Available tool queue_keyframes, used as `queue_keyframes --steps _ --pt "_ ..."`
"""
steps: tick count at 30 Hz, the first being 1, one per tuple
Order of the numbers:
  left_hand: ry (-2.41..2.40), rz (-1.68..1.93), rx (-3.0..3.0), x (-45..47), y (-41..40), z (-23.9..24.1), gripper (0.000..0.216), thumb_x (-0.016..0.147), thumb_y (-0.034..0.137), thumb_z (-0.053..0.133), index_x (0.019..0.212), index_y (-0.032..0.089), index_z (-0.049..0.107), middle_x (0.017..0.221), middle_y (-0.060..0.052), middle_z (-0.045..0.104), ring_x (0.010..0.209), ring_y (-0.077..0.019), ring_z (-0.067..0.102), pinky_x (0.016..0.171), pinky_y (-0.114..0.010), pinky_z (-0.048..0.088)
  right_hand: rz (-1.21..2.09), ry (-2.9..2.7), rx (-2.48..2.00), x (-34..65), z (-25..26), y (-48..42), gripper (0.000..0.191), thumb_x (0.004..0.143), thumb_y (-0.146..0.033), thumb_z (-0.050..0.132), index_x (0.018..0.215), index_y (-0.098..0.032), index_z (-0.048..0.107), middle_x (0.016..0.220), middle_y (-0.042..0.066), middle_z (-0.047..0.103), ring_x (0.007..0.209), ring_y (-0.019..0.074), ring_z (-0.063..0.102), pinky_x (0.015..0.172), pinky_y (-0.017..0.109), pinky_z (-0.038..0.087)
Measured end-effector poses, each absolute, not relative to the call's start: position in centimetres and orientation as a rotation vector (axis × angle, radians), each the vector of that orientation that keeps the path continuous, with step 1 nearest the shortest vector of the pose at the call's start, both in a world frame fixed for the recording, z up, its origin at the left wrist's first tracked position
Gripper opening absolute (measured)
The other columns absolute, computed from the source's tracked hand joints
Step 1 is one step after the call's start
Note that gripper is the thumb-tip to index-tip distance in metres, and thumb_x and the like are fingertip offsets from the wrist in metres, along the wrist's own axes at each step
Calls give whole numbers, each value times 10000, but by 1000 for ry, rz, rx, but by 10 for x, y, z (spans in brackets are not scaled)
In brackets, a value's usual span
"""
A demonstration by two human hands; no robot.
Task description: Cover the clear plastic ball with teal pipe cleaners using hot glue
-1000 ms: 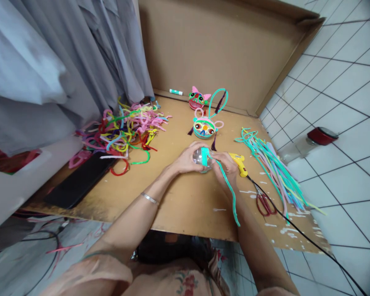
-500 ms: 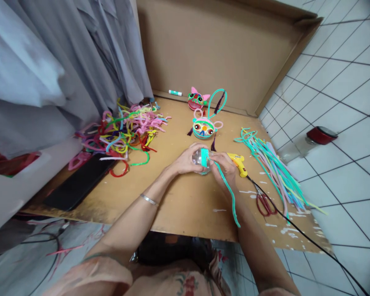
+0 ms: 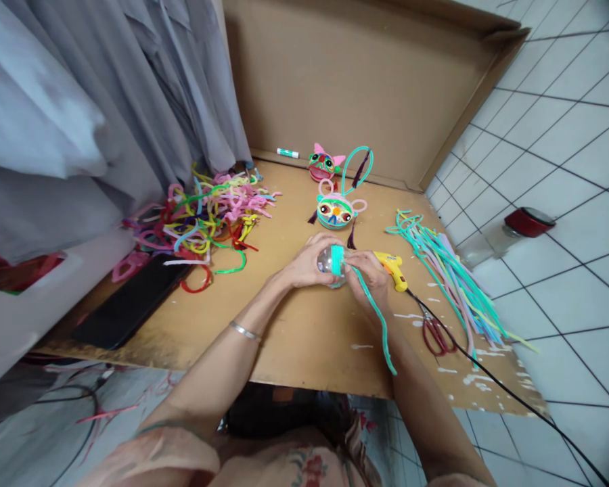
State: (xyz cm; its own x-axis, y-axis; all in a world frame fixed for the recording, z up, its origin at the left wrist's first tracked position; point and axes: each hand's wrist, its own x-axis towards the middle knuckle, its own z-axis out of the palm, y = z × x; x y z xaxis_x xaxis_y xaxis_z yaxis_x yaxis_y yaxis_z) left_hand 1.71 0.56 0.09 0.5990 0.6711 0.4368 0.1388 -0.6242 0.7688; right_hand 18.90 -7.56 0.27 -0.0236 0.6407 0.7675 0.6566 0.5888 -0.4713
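My left hand (image 3: 307, 262) is closed around a clear, rounded plastic piece (image 3: 325, 261), perhaps a cut bottle part, with a band of turquoise pipe cleaner (image 3: 337, 260) wrapped round it. From the band's side a loose turquoise pipe cleaner (image 3: 373, 297) trails down along my right forearm. My right hand (image 3: 369, 276) pinches that pipe cleaner close against the plastic. Just beyond my hands sits a finished animal head (image 3: 336, 211) with pink loop ears and a turquoise handle loop (image 3: 345, 169). A yellow glue gun (image 3: 394, 269) lies right beside my right hand.
Red-handled scissors (image 3: 436, 335) and a bundle of straight pipe cleaners (image 3: 451, 284) lie right, near a lidded jar (image 3: 507, 233). Left are a tangled pipe cleaner heap (image 3: 218, 210) and a black phone-like slab (image 3: 126, 304). A pink-eared head (image 3: 323, 164) and glue stick (image 3: 287, 153) stand behind.
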Motion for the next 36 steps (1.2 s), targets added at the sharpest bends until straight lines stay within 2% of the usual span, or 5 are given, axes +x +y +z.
queue_keyframes --steps 13,21,36 --pt "596 990 2097 16 4 2 661 618 257 763 1244 213 554 1264 -95 556 1186 -280 555 1036 -444 457 -10 -1718 -1047 191 1 -73 133 891 -207 572 926 -233 698 923 50 656 858 174 675 791 334 560" --pt "588 1005 2078 16 3 2 647 621 247 762 1233 184 559 1238 -105 564 1165 -277 567 1040 -439 456 -23 -1728 -1067 190 5 -75 133 884 -196 561 906 -223 689 901 43 628 823 158 651 726 303 543" --pt "501 1026 2183 16 6 -4 551 704 281 739 1231 227 588 1334 -123 526 1327 -306 487 1111 -489 423 -38 -1760 -1066 192 2 -73 159 891 -188 550 933 -240 695 902 43 624 877 174 658 782 327 552"
